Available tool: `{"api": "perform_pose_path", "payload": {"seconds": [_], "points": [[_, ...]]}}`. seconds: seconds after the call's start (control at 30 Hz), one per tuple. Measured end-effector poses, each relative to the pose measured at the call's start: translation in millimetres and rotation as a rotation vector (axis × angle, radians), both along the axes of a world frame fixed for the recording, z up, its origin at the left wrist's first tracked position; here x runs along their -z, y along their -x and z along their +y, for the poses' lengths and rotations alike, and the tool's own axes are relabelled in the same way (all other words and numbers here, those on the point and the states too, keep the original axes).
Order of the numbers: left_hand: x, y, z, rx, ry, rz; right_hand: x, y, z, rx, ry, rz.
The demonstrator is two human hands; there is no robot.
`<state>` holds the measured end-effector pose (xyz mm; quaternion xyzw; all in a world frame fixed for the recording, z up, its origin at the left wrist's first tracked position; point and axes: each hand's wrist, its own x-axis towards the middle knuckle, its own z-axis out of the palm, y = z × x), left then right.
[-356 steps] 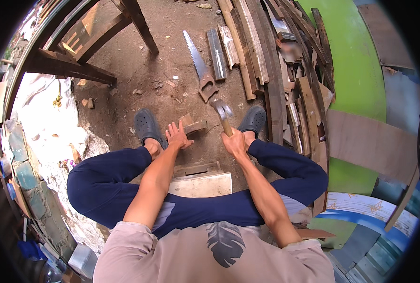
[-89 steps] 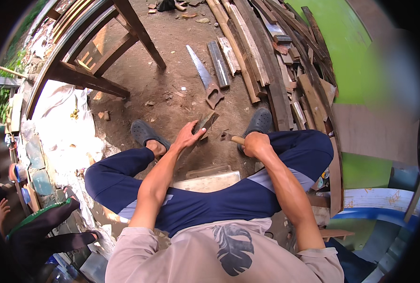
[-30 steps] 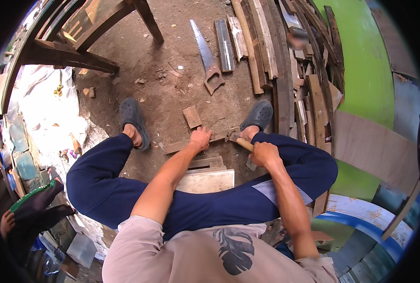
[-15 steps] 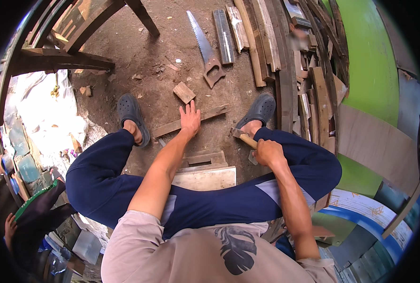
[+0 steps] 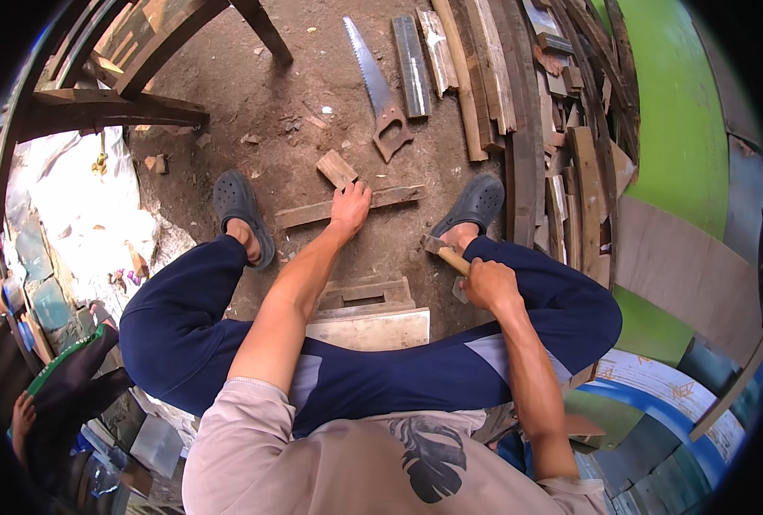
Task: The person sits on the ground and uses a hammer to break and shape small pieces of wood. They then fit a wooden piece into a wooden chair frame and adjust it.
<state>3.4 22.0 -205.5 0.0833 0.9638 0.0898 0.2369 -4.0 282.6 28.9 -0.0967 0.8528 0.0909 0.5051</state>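
Observation:
My left hand [image 5: 351, 206] is closed over the middle of a narrow wooden strip [image 5: 304, 215] lying across the ground between my feet. Its fingers are curled at the strip's far edge. Just beyond the fingertips lies a small wooden block [image 5: 337, 168], close to the strip. In my right hand [image 5: 489, 283] is a hammer [image 5: 452, 259], gripped by its pale wooden handle over my right leg. The hammer's metal head sits near my right foot. A low wooden piece with a pale board [image 5: 373, 330] stands between my legs.
Farther out lie a handsaw [image 5: 381, 103] and a dark metal-like bar [image 5: 410, 67]. Stacked planks and offcuts [image 5: 523, 129] line the right, beside a green panel [image 5: 680, 112]. A dark wooden frame [image 5: 115, 113] stands at upper left. At left, another person's hand [image 5: 23, 414] shows.
My left hand has gone from lying stretched over the strip to curling round it, shifting slightly right. The strip has moved slightly. My right hand keeps hold of the hammer.

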Motion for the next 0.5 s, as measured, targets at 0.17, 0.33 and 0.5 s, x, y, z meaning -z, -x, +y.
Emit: {"api": "perform_pose_path", "payload": {"seconds": [0.17, 0.33, 0.5], "points": [[-13, 15, -6, 0.066, -0.126, -0.018, 2, -2, 3, -0.006, 0.001, 0.0], [-7, 36, -20, -0.706, -0.146, 0.136, 5, -2, 5, -0.004, 0.028, -0.007], [5, 65, -47, -1.107, -0.134, -0.225, 6, -2, 8, 0.019, 0.028, 0.006]]}}
